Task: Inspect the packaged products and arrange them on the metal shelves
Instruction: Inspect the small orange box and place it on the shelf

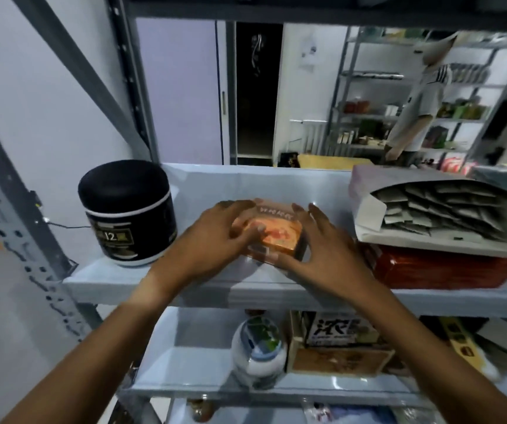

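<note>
A small orange package in a clear plastic case (pixel 276 232) sits on the upper metal shelf (pixel 142 280), between a black jar and a stack of boxes. My left hand (pixel 215 240) grips its left side, fingers curled over the top. My right hand (pixel 322 249) holds its right side, fingers along the far edge and thumb at the near corner.
A black jar marked 12 (pixel 128 214) stands left. An open white box of grey sachets (pixel 438 209) lies on a red box (pixel 438 267) at right. The lower shelf holds a white tub (pixel 258 350) and cartons (pixel 337 347). A person (pixel 414 108) stands at far shelves.
</note>
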